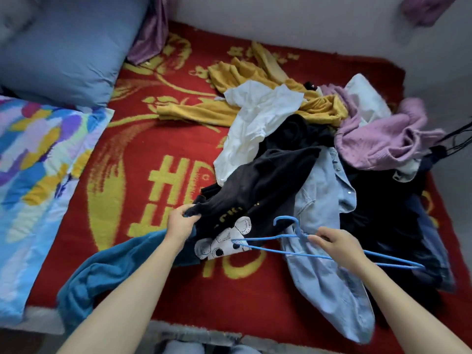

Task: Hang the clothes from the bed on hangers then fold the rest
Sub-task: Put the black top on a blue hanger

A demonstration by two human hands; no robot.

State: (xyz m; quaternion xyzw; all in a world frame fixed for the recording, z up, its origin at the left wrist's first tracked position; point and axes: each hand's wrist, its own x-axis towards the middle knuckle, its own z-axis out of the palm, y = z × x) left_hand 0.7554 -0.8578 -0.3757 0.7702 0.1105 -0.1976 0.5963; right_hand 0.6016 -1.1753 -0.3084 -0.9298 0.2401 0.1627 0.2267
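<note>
My left hand [180, 222] grips the edge of a black top with a white cartoon print [255, 190], which stretches from the clothes heap toward me. My right hand [337, 245] holds a blue wire hanger [286, 237] near its hook, level above the bed. The heap on the red and yellow blanket [158, 154] holds a white shirt [255, 123], a mustard sweater [229, 108], a lilac knit [378, 134], a pale denim shirt [324, 215] and dark garments [388, 215]. A teal garment [107, 272] lies under my left forearm.
A blue pillow [69, 47] and a multicoloured quilt [33, 162] fill the left side of the bed. Purple cloth [153, 29] hangs at the back by the white wall [293, 19]. Black cords [457, 134] show at the right edge.
</note>
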